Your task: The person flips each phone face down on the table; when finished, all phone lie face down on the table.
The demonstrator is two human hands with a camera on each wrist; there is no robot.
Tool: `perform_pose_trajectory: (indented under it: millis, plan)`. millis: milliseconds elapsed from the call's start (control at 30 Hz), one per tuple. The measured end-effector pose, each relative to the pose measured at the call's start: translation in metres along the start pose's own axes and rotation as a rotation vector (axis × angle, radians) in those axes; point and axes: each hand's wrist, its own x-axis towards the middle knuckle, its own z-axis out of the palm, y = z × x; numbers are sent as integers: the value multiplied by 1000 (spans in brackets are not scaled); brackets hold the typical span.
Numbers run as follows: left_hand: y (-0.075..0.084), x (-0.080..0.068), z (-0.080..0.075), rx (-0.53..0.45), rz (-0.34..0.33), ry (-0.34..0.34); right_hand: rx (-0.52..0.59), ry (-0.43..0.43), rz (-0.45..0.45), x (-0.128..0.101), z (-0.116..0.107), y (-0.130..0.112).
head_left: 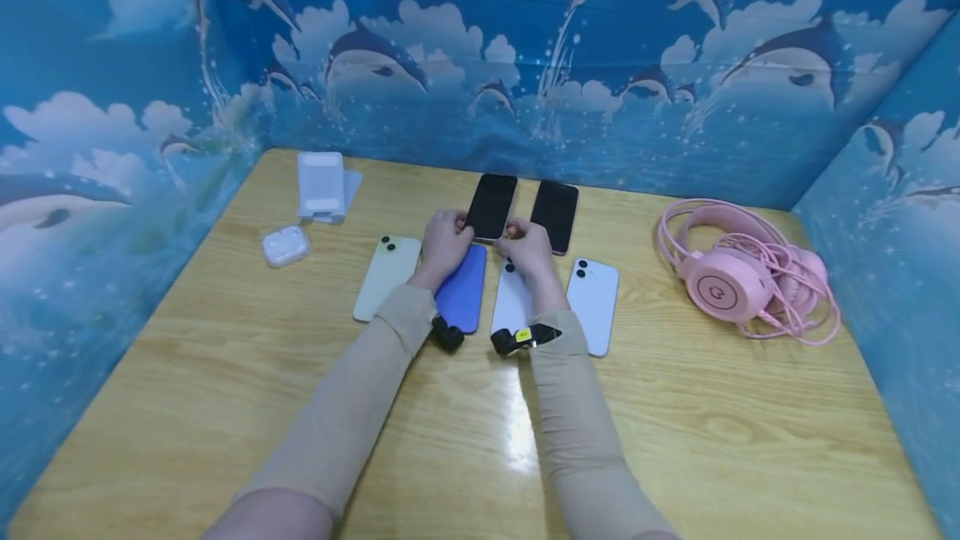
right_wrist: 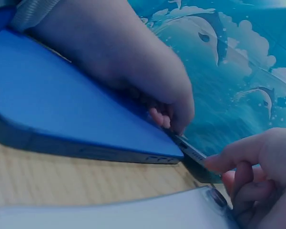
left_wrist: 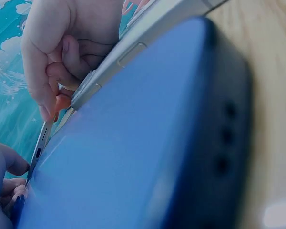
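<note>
At the back middle, a black-screened phone (head_left: 492,205) lies screen up. My left hand (head_left: 444,247) pinches its near left corner, thumb at the edge. My right hand (head_left: 529,253) pinches the near right corner. In the left wrist view, the phone's bottom edge (left_wrist: 40,143) with its charging port shows between both hands; the right wrist view shows that edge (right_wrist: 195,153) too. Under my left wrist lies a blue-purple phone (head_left: 467,290), back up. A white phone (head_left: 507,298) with two lenses is partly covered by my right hand and wrist.
A second black-screened phone (head_left: 554,215) lies just right. A pale yellow phone (head_left: 386,280) and a pale blue phone (head_left: 593,307) flank the front row. At left are a white stand (head_left: 321,182) and an earphone case (head_left: 286,247); at right, pink headphones (head_left: 723,286) with coiled cable.
</note>
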Motion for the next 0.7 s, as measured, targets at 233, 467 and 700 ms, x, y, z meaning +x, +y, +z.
perform_pose_trajectory:
  millis: [233,467,700]
  plan:
    - [0,2,2,-11,17,7,124,40,-39,0,0,-1]
    - [-2,2,3,-85,36,31,187,20,-90,-5,12,-9]
    - [-3,-2,0,-393,53,70,170,-31,-154,-6,28,-11]
